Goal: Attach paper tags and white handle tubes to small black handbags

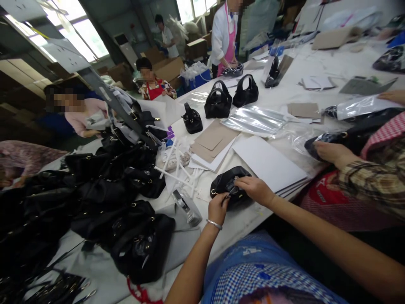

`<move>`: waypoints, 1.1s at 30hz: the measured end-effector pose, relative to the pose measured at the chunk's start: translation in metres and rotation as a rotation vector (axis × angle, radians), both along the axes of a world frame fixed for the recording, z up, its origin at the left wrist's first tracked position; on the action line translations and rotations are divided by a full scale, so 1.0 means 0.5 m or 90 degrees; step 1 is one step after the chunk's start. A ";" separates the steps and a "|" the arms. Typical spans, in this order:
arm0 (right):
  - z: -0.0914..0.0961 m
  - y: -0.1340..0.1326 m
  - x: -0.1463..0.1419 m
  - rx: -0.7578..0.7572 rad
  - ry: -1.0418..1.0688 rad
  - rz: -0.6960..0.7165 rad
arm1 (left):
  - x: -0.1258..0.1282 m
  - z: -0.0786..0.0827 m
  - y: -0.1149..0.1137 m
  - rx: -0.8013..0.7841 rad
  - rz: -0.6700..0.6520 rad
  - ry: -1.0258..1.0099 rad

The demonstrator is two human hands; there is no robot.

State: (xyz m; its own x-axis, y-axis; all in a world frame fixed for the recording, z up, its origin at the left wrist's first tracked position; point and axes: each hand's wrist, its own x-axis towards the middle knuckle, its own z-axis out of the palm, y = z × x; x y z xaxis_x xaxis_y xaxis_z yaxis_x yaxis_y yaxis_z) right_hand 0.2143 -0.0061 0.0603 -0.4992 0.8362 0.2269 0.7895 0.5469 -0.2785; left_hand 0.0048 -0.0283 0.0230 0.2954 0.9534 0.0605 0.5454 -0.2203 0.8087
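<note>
At the near edge of the white worktable (pixel 238 221), a black handbag (pixel 226 178) lies between the person's two hands, just left of a stack of white sheets (pixel 268 162). Left hand (pixel 219 206): fingers together, pinching a thin pale strip (pixel 231 191) that slants toward the other hand; whether cord, tie or tool, cannot tell. Right hand (pixel 255 188): fingertips set on the upper side of the bag; whether they clamp anything there is too small to read.

Handling notes (judgement): fine fingertip work on one small spot. Probably best with the right fingertips steadying that spot and the left drawing the strip lightly and evenly, no jerking. Bag body looks soft and likely gives under pressure, so keep its underside resting on the table. Avoid dragging the strip across the black surface or against the gold ring (pixel 213 192) at the left end; scratches seem the main risk.

Surroundings: metal tape dispenser (pixel 186 209) near the left hand, so mind the wrist. Pile of black bags (pixel 120 185) farther left; brown card sheets (pixel 215 139) on the far side. To the right, a co-worker's hand (pixel 332 153) rests at another black item.
</note>
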 end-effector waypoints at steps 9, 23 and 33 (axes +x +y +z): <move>0.020 0.007 -0.017 -0.077 -0.137 -0.064 | 0.051 0.047 0.040 -0.085 -0.147 0.340; -0.057 0.015 -0.038 -0.100 -0.049 -0.060 | 0.056 0.020 0.020 -0.046 -0.147 0.397; -0.104 -0.034 0.019 -0.169 0.230 -0.108 | 0.066 0.012 0.056 -0.066 -0.161 0.338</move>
